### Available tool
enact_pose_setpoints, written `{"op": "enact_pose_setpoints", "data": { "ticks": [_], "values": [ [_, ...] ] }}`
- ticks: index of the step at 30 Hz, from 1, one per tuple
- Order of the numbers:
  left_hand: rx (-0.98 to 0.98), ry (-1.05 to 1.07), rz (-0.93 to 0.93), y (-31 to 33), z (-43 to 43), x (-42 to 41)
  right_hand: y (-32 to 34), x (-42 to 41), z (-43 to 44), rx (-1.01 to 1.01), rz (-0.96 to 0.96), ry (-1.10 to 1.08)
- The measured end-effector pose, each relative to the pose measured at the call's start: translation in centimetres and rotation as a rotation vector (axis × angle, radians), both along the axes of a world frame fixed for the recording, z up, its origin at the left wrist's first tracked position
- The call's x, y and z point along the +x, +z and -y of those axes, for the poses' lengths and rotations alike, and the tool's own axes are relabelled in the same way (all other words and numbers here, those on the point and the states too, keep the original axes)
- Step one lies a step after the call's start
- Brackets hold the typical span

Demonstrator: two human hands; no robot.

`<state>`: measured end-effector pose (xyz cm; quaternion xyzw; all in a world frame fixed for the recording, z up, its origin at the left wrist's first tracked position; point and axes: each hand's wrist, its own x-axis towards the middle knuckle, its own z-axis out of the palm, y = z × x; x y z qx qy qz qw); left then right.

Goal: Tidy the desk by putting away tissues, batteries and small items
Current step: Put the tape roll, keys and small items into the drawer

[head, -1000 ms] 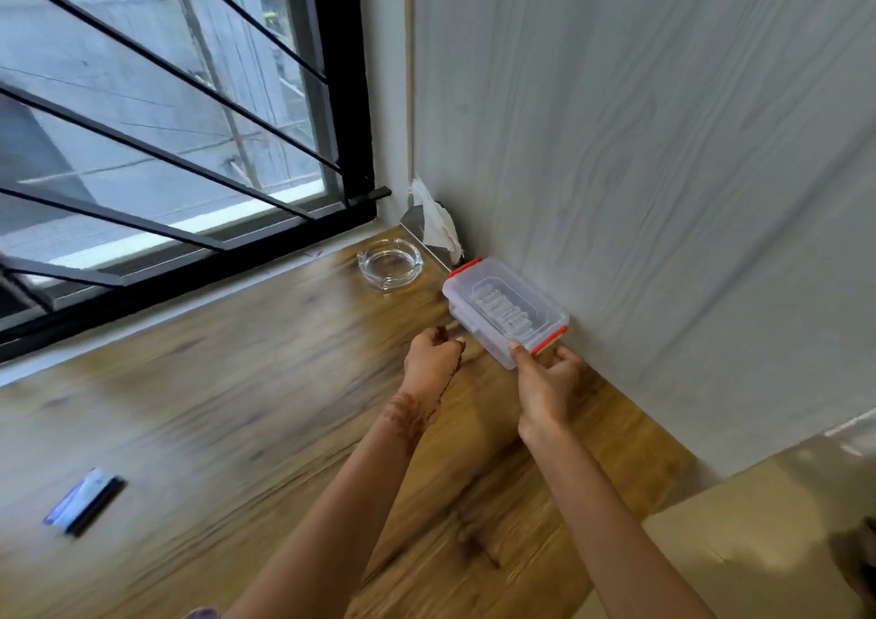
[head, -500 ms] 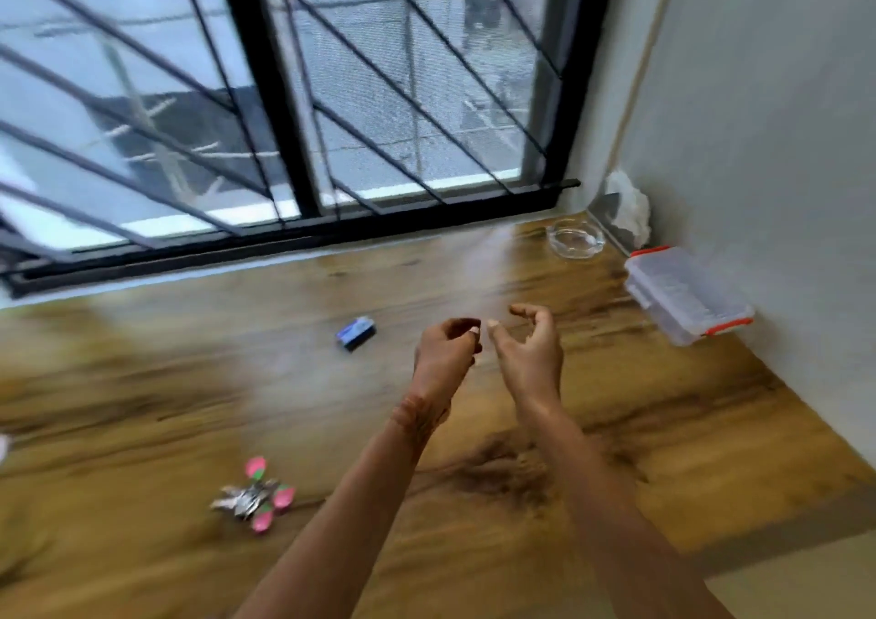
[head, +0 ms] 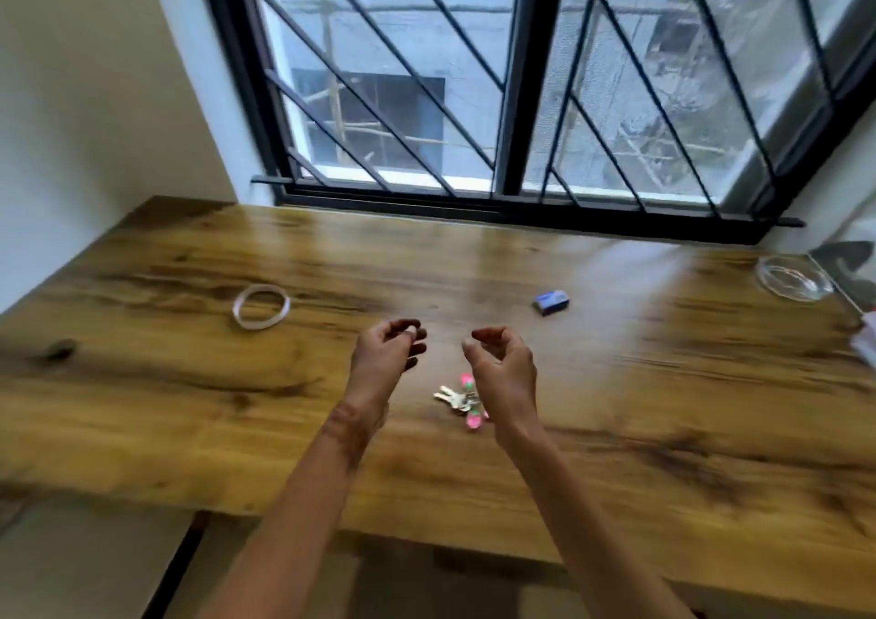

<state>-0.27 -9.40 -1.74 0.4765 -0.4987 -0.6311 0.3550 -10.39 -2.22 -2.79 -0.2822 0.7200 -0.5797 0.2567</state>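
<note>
1. At frame centre, above the tabletop (head: pixel 189 381), the left hand (head: pixel 386 355) and right hand (head: pixel 502 367) hover with fingers loosely curled, holding nothing.
2. Keys (head: pixel 457 398) with pink tags lie just below, partly behind the right wrist; a blue box (head: pixel 551 302) lies right of centre; a ring (head: pixel 260 306) lies at left.
3. Glass dish (head: pixel 792 277), at the right edge: appears empty.
4. Risk: the picture is blurred by motion, so a hasty reach may nudge the keys or ring across the smooth wood instead of gripping them.
</note>
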Motion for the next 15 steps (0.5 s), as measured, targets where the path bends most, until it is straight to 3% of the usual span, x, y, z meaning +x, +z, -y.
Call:
{"op": "enact_pose_setpoints", "data": {
  "ticks": [11, 15],
  "values": [
    [0.091, 0.081, 0.026, -2.8, 1.6, 22.7, -1.4, 19.2, 2.1, -0.023, 0.21, 0.083],
    [0.176, 0.013, 0.046, -4.6, 1.0, 27.3, -2.7, 24.1, 1.1, 0.019, 0.444, 0.105]
  ]
}}
